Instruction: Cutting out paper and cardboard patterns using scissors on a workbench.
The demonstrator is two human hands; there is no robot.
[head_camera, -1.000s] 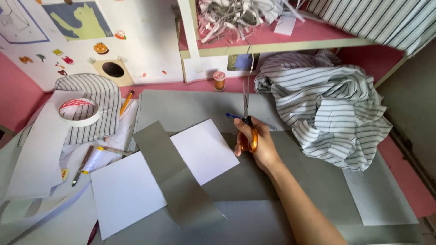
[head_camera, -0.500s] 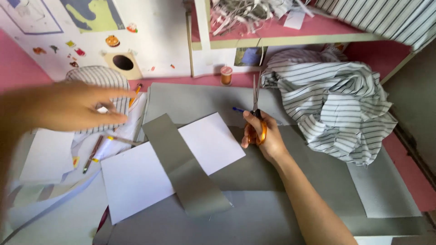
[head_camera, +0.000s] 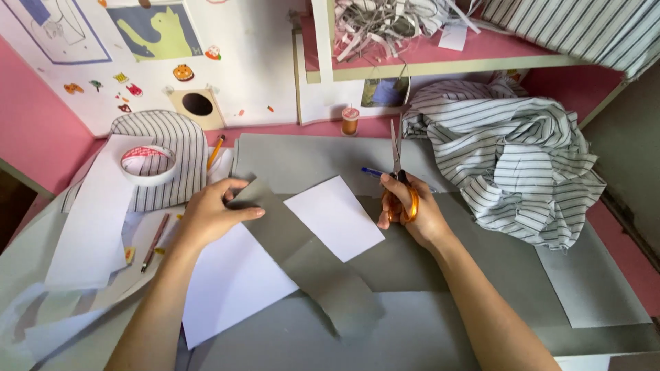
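Two hands worked over the grey card sheet (head_camera: 302, 161) as I watched: my left hand (head_camera: 210, 213) pressed flat, fingers spread, on a grey strip (head_camera: 302, 257), while my right hand (head_camera: 412, 209) gripped orange-handled scissors (head_camera: 399, 175), blades closed.

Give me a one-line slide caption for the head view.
Left hand presses a grey strip lying over white paper; right hand holds orange-handled scissors, blades shut.
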